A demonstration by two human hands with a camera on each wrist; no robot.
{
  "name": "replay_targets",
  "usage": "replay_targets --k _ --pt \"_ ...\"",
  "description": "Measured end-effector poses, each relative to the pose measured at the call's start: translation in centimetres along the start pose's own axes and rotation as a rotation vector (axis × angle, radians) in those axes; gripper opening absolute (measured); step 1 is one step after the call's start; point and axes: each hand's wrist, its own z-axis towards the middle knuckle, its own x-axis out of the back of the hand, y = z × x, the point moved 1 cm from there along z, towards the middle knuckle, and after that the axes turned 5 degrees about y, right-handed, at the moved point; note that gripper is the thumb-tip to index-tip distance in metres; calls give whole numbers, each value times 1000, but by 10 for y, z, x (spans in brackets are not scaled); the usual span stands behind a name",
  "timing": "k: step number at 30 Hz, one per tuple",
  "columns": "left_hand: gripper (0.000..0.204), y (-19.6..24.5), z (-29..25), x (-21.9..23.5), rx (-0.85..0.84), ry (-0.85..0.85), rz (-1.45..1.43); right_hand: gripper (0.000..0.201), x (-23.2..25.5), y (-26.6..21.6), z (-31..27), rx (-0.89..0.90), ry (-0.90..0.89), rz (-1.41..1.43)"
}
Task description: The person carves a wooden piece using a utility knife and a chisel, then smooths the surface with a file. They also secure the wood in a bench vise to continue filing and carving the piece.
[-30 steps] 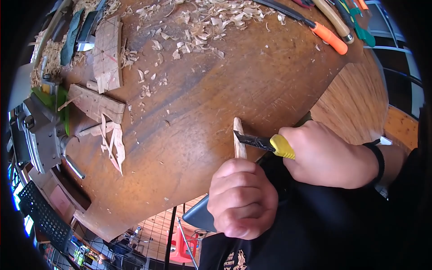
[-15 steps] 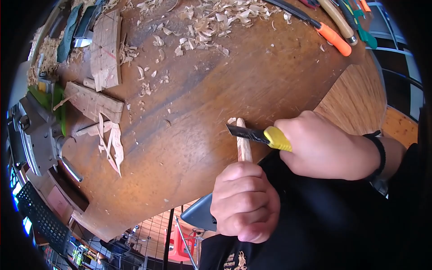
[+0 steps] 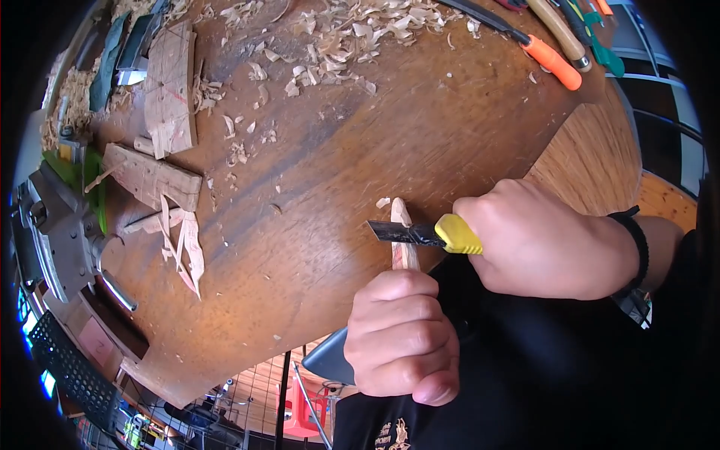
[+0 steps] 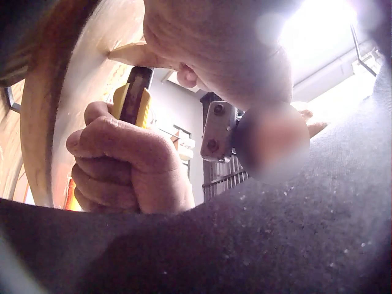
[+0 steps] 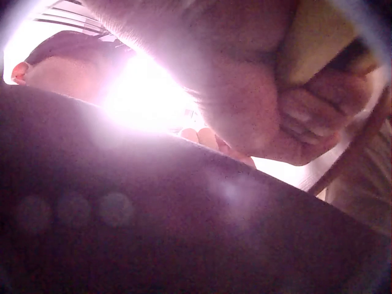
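Observation:
Toward the bottom of the head view my left hand (image 3: 403, 334) grips a whittled wooden stick (image 3: 405, 256), its pale, faceted end standing out above the fist. The lower part of the stick is hidden inside the fingers. My right hand (image 3: 547, 244) holds a yellow utility knife (image 3: 457, 234) by its handle. The knife's dark blade (image 3: 401, 232) lies across the stick, with its point past the left side. A small wood chip (image 3: 383, 202) shows beside the stick's tip. The left wrist view also has the knife handle (image 4: 146, 110) in the right fist.
Curled wood shavings (image 3: 360, 34) cover the far part of the wooden table (image 3: 315, 225). Cut boards (image 3: 171, 90) and thin offcuts (image 3: 184, 247) lie at left, near a metal vise (image 3: 67, 225). At the back right is a tool with an orange handle (image 3: 553, 64).
The blade has shifted left across the stick, so its point now reaches beyond it. A chip has appeared by the stick's tip. Both hands keep their hold.

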Motion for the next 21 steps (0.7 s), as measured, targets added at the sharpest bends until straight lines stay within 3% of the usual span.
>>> replay_targets --k 12,15,21 --pt "43 -2 -6 -2 -96 -22 -19 10 -7 13 -9 41 37 90" --pt "48 -1 -7 -3 -94 -106 61 9 -5 12 -4 57 25 99" --pt "54 1 -11 -4 -22 25 37 8 -10 12 -4 90 82 116"
